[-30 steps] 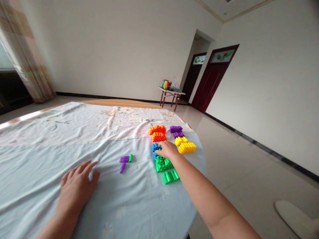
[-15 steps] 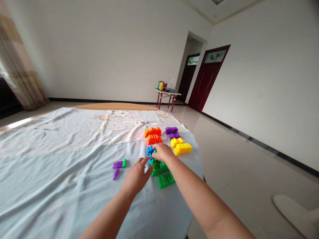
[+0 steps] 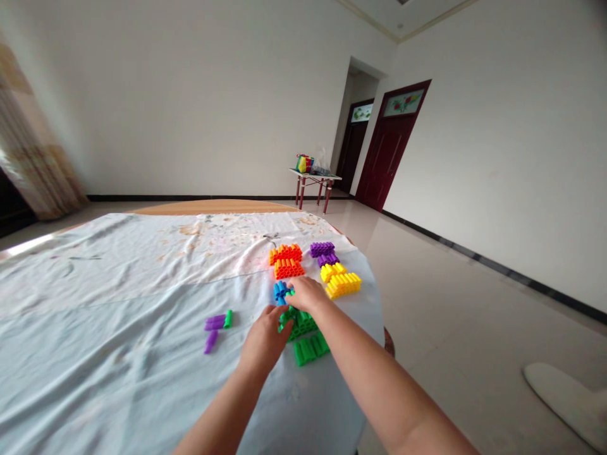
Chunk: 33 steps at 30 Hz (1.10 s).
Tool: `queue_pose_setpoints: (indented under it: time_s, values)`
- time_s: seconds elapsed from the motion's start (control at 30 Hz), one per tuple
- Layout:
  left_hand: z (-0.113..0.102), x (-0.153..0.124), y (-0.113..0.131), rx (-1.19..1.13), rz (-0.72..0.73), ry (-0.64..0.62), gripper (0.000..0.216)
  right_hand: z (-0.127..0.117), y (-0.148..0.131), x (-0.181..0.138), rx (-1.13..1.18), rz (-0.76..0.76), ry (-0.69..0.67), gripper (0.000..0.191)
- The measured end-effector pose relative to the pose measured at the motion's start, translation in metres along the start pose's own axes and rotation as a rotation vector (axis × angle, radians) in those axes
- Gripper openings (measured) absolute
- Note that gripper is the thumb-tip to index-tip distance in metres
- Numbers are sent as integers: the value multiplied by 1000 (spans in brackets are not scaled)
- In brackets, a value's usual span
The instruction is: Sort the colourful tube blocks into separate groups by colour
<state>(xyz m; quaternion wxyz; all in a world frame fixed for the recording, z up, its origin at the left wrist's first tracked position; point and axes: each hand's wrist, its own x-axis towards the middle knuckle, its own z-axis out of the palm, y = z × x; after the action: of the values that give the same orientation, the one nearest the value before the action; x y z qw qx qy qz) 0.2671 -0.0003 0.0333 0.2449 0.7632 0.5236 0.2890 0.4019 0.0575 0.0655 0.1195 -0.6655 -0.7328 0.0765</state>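
Over the blue blocks [image 3: 281,291], both hands, left hand [image 3: 263,338], right hand [image 3: 307,294], grip unclear, green blocks [image 3: 303,323] half hidden

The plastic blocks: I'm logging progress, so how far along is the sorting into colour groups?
Done, it seems: orange blocks, purple blocks and yellow blocks lie in tidy colour groups near the table edge. In hand: the right hand and left hand meet at the blue blocks and green blocks. Left: the loose purple and green pieces on the cloth.
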Motion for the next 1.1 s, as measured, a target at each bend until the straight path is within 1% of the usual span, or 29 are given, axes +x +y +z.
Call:
queue_pose_setpoints:
  time_s: [0.13, 0.23, 0.43, 0.63, 0.87, 0.97, 1.1]
  values:
    - [1, -2, -1, -17, 14, 24, 32, 1, -1, 1, 29, 5, 18, 33]
    - [2, -6, -2, -20, 28, 47, 29, -3, 0, -2, 58, -5, 51, 35]
    - [8, -14, -2, -13, 62, 94, 27, -16, 7, -11, 227, -47, 176, 34]
    - [12, -21, -2, 70, 169, 162, 25, -21, 10, -20, 298, -109, 237, 32]
    - [15, -23, -6, 130, 272, 229, 21, -24, 13, -30, 356, -124, 275, 30]
    - [16, -24, -8, 143, 302, 228, 21, -25, 16, -33, 367, -126, 289, 30]
    - [18, -24, -11, 166, 282, 191, 23, -28, 23, -39, 377, -123, 279, 31]
